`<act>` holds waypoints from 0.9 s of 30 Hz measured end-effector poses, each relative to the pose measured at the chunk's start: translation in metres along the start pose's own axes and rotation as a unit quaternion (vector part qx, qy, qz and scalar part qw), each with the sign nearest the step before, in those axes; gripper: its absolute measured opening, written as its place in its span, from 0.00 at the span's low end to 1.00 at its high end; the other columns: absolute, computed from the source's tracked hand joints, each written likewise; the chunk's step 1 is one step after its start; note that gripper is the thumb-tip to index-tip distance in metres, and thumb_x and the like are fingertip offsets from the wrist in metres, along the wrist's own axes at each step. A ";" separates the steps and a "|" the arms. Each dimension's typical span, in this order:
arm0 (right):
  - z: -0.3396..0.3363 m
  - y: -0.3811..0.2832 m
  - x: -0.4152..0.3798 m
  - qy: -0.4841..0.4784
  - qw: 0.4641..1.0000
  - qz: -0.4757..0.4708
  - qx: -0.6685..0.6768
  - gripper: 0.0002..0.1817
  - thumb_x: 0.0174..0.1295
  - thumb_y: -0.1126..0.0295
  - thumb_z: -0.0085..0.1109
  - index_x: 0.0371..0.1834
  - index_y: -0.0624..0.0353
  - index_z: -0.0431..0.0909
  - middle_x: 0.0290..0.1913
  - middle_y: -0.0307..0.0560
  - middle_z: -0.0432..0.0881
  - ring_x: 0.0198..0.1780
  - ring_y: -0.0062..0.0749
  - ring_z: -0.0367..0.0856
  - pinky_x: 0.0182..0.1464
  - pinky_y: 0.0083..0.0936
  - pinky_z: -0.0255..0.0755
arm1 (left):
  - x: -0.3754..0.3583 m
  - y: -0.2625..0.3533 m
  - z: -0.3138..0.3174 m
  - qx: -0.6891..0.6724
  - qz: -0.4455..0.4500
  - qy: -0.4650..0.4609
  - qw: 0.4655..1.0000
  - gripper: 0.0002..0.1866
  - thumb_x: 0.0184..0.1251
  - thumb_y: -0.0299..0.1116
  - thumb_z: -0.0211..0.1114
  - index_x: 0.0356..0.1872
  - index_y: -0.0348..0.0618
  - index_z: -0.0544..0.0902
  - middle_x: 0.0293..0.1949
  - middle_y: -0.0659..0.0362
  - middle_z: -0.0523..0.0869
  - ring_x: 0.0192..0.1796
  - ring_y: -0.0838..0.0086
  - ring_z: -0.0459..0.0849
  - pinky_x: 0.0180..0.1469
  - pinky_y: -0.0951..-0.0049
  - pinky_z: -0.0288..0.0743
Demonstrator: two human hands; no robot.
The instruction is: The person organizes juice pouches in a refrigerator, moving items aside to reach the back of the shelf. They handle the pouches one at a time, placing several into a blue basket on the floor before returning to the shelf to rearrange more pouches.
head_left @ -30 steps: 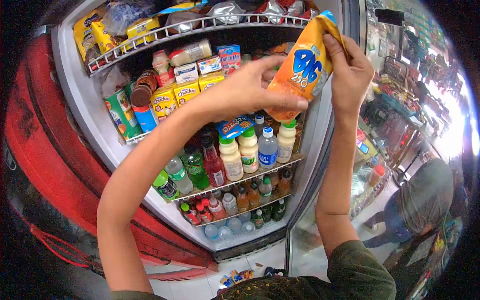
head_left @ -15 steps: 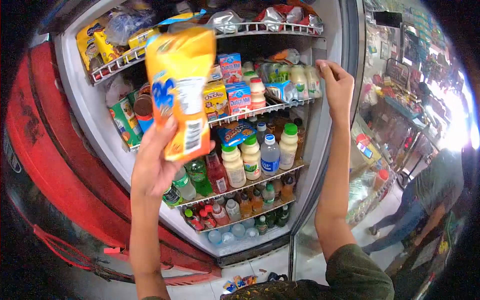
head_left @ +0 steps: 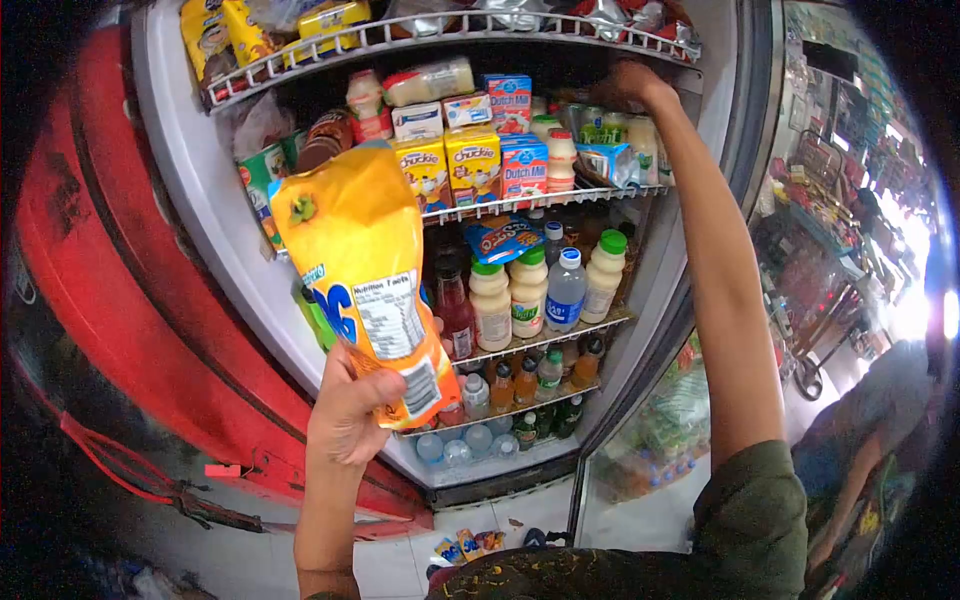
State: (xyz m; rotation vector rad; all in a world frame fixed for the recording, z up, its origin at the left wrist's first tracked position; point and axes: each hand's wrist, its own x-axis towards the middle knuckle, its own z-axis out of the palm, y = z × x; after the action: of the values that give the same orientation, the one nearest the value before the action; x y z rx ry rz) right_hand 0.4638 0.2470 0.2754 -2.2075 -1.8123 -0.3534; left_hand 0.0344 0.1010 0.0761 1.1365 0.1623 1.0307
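My left hand (head_left: pixel 352 415) grips the bottom of an orange juice pouch (head_left: pixel 362 270) and holds it upright in front of the open cooler (head_left: pixel 200 200), its nutrition label facing me. My right hand (head_left: pixel 628 85) is stretched up into the second shelf (head_left: pixel 530 203), under the top wire rack, among small pale bottles (head_left: pixel 600 135) and cartons; its fingers are hidden in the dark there. Yellow Chuckie cartons (head_left: pixel 448 170) and blue Dutch Mill cartons (head_left: pixel 523 165) stand on that shelf.
Lower shelves hold several drink bottles (head_left: pixel 530 290), with water bottles at the bottom. The top rack (head_left: pixel 440 35) carries snack bags. The cooler's glass door (head_left: pixel 680 330) stands open on the right. A red cooler (head_left: pixel 110 290) stands at the left. A person (head_left: pixel 870 420) bends at the far right.
My left hand has lowered the pouch and brought it nearer. My right hand has moved from the door edge up into the second shelf. My view has dropped slightly.
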 end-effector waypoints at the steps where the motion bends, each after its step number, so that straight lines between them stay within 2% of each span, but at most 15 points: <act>1: 0.010 0.003 -0.003 0.000 1.000 -0.004 -0.003 0.26 0.51 0.45 0.66 0.36 0.60 0.84 0.33 0.55 0.86 0.37 0.46 0.85 0.43 0.40 0.75 | -0.003 0.000 -0.002 0.010 0.005 0.018 1.000 0.39 0.51 0.33 0.77 0.64 0.37 0.68 0.55 0.50 0.79 0.56 0.58 0.81 0.52 0.43 0.81; 2: 0.023 0.013 -0.003 0.173 0.982 -0.064 -0.039 0.22 0.51 0.49 0.66 0.35 0.60 0.84 0.32 0.56 0.85 0.36 0.47 0.84 0.42 0.40 0.75 | -0.005 0.002 -0.002 0.020 0.003 0.043 0.999 0.37 0.48 0.29 0.76 0.62 0.34 0.70 0.53 0.49 0.80 0.54 0.58 0.82 0.51 0.43 0.82; 3: 0.030 0.019 -0.006 0.341 0.929 -0.124 -0.073 0.19 0.51 0.53 0.66 0.34 0.60 0.84 0.32 0.56 0.85 0.35 0.47 0.84 0.41 0.40 0.75 | -0.006 0.004 -0.002 0.016 0.008 0.045 0.999 0.37 0.48 0.29 0.76 0.62 0.34 0.70 0.53 0.49 0.80 0.54 0.58 0.82 0.51 0.43 0.82; 5: 0.028 0.015 -0.041 0.339 0.935 -0.096 -0.043 0.18 0.51 0.56 0.66 0.36 0.60 0.84 0.35 0.57 0.85 0.39 0.48 0.83 0.43 0.40 0.75 | -0.009 0.008 -0.003 0.008 -0.012 0.062 0.998 0.36 0.45 0.25 0.76 0.60 0.37 0.73 0.52 0.52 0.83 0.52 0.66 0.84 0.58 0.61 0.78; 7: 0.025 0.012 -0.071 0.334 0.940 -0.064 -0.013 0.18 0.50 0.59 0.66 0.39 0.59 0.84 0.38 0.57 0.84 0.42 0.49 0.83 0.44 0.40 0.76 | -0.007 0.008 0.000 -0.010 -0.008 0.065 0.998 0.35 0.46 0.25 0.75 0.60 0.37 0.72 0.52 0.52 0.83 0.52 0.66 0.84 0.57 0.61 0.79; 9: 0.024 0.012 -0.091 0.409 0.903 -0.117 -0.060 0.18 0.54 0.55 0.63 0.42 0.54 0.84 0.40 0.49 0.85 0.50 0.48 0.81 0.47 0.47 0.74 | -0.002 0.006 0.002 -0.024 -0.010 0.066 0.997 0.35 0.47 0.25 0.75 0.60 0.37 0.72 0.51 0.52 0.83 0.52 0.66 0.84 0.57 0.61 0.80; 10: 0.018 0.006 -0.100 0.386 0.915 -0.097 -0.069 0.21 0.51 0.55 0.64 0.46 0.53 0.83 0.45 0.46 0.84 0.56 0.46 0.77 0.51 0.51 0.71 | 0.002 0.005 0.003 -0.033 -0.020 0.063 0.997 0.34 0.48 0.26 0.74 0.60 0.37 0.72 0.51 0.53 0.83 0.52 0.66 0.84 0.56 0.61 0.80; 15: 0.016 0.013 -0.094 0.313 0.937 -0.051 -0.148 0.22 0.49 0.64 0.64 0.50 0.52 0.81 0.49 0.48 0.82 0.54 0.47 0.78 0.51 0.47 0.74 | 0.012 -0.007 0.006 -0.027 -0.029 0.038 0.998 0.32 0.52 0.27 0.73 0.60 0.37 0.71 0.52 0.52 0.82 0.51 0.65 0.85 0.53 0.58 0.83; 17: 0.014 0.006 -0.096 0.382 0.908 -0.130 -0.113 0.21 0.48 0.69 0.63 0.50 0.52 0.81 0.47 0.47 0.82 0.53 0.47 0.78 0.50 0.43 0.75 | 0.012 -0.008 0.011 -0.040 -0.037 0.021 0.998 0.32 0.53 0.27 0.73 0.60 0.37 0.71 0.51 0.51 0.82 0.50 0.63 0.85 0.54 0.55 0.82; 19: 0.019 -0.003 -0.125 0.442 0.874 -0.137 -0.147 0.20 0.49 0.71 0.62 0.49 0.53 0.81 0.45 0.45 0.82 0.51 0.46 0.77 0.50 0.40 0.74 | 0.012 -0.013 0.009 -0.074 -0.028 0.010 0.997 0.32 0.53 0.30 0.74 0.60 0.36 0.71 0.51 0.51 0.82 0.50 0.62 0.85 0.56 0.52 0.81; 23: 0.024 -0.034 -0.193 0.543 0.830 -0.131 0.010 0.19 0.50 0.75 0.61 0.48 0.54 0.82 0.42 0.44 0.82 0.46 0.44 0.76 0.50 0.34 0.72 | 0.016 -0.023 -0.012 -0.139 -0.020 0.007 0.990 0.35 0.51 0.37 0.76 0.59 0.34 0.71 0.49 0.51 0.83 0.50 0.61 0.85 0.61 0.47 0.76; 24: 0.031 -0.041 -0.206 0.550 0.823 -0.111 0.089 0.17 0.53 0.75 0.61 0.49 0.56 0.81 0.42 0.44 0.83 0.46 0.40 0.77 0.51 0.31 0.72 | 0.019 -0.029 -0.016 -0.134 -0.012 0.011 0.991 0.42 0.48 0.39 0.79 0.64 0.36 0.68 0.57 0.50 0.79 0.58 0.60 0.81 0.64 0.44 0.71; 25: 0.038 -0.049 -0.217 0.554 0.810 -0.092 0.167 0.16 0.57 0.74 0.61 0.50 0.58 0.81 0.42 0.44 0.84 0.47 0.36 0.79 0.52 0.27 0.71 | 0.024 -0.027 -0.009 -0.129 -0.005 0.010 0.992 0.42 0.48 0.39 0.79 0.64 0.36 0.68 0.57 0.50 0.79 0.58 0.60 0.81 0.64 0.44 0.71; 26: 0.048 -0.058 -0.226 0.559 0.806 -0.094 0.171 0.16 0.57 0.74 0.61 0.50 0.58 0.81 0.42 0.44 0.84 0.47 0.36 0.79 0.52 0.27 0.71 | 0.029 -0.026 0.001 -0.109 0.029 -0.023 0.993 0.40 0.48 0.41 0.79 0.63 0.42 0.70 0.63 0.50 0.72 0.63 0.60 0.75 0.65 0.37 0.66; 27: 0.060 -0.070 -0.234 0.500 0.752 -0.082 0.422 0.15 0.62 0.72 0.60 0.52 0.61 0.79 0.45 0.43 0.83 0.47 0.30 0.79 0.52 0.25 0.71 | 0.034 -0.025 0.008 -0.089 0.062 -0.056 0.992 0.38 0.48 0.42 0.79 0.61 0.48 0.72 0.69 0.50 0.65 0.69 0.60 0.69 0.66 0.30 0.60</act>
State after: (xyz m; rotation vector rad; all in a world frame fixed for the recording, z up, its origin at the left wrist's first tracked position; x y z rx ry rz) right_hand 0.3520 0.0664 0.1407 -0.8931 -1.1433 -0.4847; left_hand 0.0730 0.1203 0.0725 1.0485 -0.0908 1.0659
